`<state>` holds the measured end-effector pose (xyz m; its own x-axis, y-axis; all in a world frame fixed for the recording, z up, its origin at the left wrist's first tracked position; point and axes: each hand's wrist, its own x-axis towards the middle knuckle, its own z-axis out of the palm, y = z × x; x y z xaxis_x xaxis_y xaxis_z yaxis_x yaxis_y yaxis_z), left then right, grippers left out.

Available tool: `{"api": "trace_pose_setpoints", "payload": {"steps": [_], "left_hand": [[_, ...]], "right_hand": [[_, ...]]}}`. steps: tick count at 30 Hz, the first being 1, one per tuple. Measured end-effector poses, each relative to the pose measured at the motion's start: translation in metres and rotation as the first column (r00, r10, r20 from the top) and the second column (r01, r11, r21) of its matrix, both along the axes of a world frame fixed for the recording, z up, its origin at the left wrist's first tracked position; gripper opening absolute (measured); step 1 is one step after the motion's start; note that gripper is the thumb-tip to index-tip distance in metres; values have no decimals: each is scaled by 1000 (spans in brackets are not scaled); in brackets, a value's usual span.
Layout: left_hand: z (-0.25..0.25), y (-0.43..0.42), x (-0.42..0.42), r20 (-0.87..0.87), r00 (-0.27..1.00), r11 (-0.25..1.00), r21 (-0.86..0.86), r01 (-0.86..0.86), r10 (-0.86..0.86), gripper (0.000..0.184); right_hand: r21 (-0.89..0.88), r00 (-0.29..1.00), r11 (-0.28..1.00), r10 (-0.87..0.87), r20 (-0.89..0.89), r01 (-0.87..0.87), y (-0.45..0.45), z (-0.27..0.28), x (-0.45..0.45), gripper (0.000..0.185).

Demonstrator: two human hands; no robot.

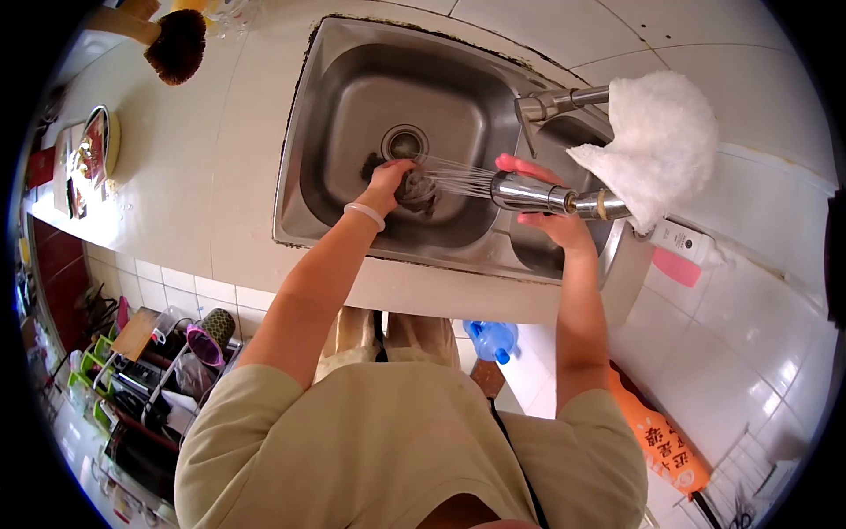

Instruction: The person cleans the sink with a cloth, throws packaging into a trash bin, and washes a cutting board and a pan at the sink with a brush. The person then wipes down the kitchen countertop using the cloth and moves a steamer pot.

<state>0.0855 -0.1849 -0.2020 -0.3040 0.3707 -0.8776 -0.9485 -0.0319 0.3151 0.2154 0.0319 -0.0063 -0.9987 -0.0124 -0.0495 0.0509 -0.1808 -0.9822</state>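
Note:
Over the sink's larger basin (352, 88), my left hand (386, 182), with a pale bracelet at its wrist, is closed on a wet, dark grey-brown bundle (416, 190). Its kind is not clear. Water streams sideways onto the bundle from a chrome faucet spray head (520, 192). My right hand (564, 231) is wrapped round this head from beneath, fingers showing above and below it. Beside my left hand, near the drain (404, 143), lies a small dark clump (372, 165).
A white cloth (665, 132) drapes over the faucet pipe at right. A brown-bristled brush (176, 46) and a round container (104, 141) sit on the left counter. Below are a blue plastic bottle (493, 339), an orange bag (656, 432) and a cluttered rack (150, 379).

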Motion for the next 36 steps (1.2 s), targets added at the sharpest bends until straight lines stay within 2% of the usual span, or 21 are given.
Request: {"api": "trace_pose_setpoints", "payload": {"steps": [3, 7, 13, 15, 16, 17, 18, 19, 20, 21, 22, 24, 25, 26, 28, 30, 31, 32, 34, 35, 36], "left_hand": [[2, -7, -6, 17, 1000, 1000, 1, -14, 14, 19], [-19, -5, -10, 17, 999, 997, 65, -46, 45, 18], [-5, 13, -5, 31, 993, 983, 135, -121, 118, 17], [-3, 23, -1, 35, 989, 980, 139, -146, 142, 19], [-1, 26, 1, 112, 985, 965, 214, -155, 133, 20], [1, 26, 2, 184, 975, 943, 283, -175, 125, 22], [4, 32, 8, 258, 961, 916, 355, -187, 96, 24], [16, 48, 24, 255, 952, 916, 313, -249, 172, 25], [25, 57, 35, 246, 934, 909, 263, -322, 260, 27], [26, 56, 34, 244, 942, 920, 262, -292, 229, 27], [29, 62, 37, 242, 933, 948, 111, -299, 266, 19], [3, 66, 38, -4, 956, 953, 72, -294, 295, 19], [-8, 66, 36, -6, 955, 952, 68, -297, 298, 19], [-15, 64, 31, 4, 953, 947, 119, -300, 302, 17], [-24, 64, 24, 21, 958, 938, 202, -283, 285, 17], [-16, 67, 31, -3, 983, 962, 202, -181, 186, 21], [-10, 68, 36, -27, 990, 973, 187, -134, 142, 24], [-2, 67, 39, -41, 992, 980, 169, -107, 116, 26], [16, 75, 37, -45, 986, 985, 64, -160, 163, 24], [19, 76, 31, -45, 985, 984, 69, -162, 165, 24], [20, 77, 23, -77, 983, 983, 86, -162, 168, 25]], "right_hand": [[189, 994, 976, 101, 35, -106, 5, 23, -14, 64], [253, 988, 955, 156, 15, -154, 6, 23, -18, 63], [183, 997, 981, 62, 34, -67, -3, 8, -12, 65], [235, 996, 971, -15, -84, 35, -11, -13, -9, 76], [232, 996, 972, -8, -84, 28, -17, -34, -6, 76], [303, 987, 941, -159, -1, 152, -27, -63, -7, 80], [251, 926, 932, -315, 209, 261, -42, -85, -7, 83], [199, 796, 892, -452, 404, 405, -59, -106, -8, 86], [50, 562, 828, -422, 711, 558, -78, -123, -15, 88], [135, 546, 811, -496, 675, 570, -81, -130, -15, 74], [129, 552, 816, -488, 676, 564, -80, -139, -21, 74], [469, 643, 772, -625, 443, 428, -79, -157, -27, 48], [546, 717, 699, -656, 234, 462, -85, -163, -28, 27], [797, 799, 325, -523, -297, 509, -105, -147, -37, 16], [812, 773, 253, -540, -332, 526, -112, -144, -43, 15], [937, 775, 184, -620, -123, 296, -99, -156, -49, 22], [899, 728, 255, -679, -95, 355, -88, -163, -53, 27], [867, 642, 374, -762, 85, 330, -77, -172, -54, 32], [813, 445, 542, -795, 412, 215, -55, -201, -47, 37], [442, 356, 651, -732, 581, 617, -67, -209, -42, 44], [447, 357, 650, -735, 577, 615, -80, -201, -44, 44]]}}
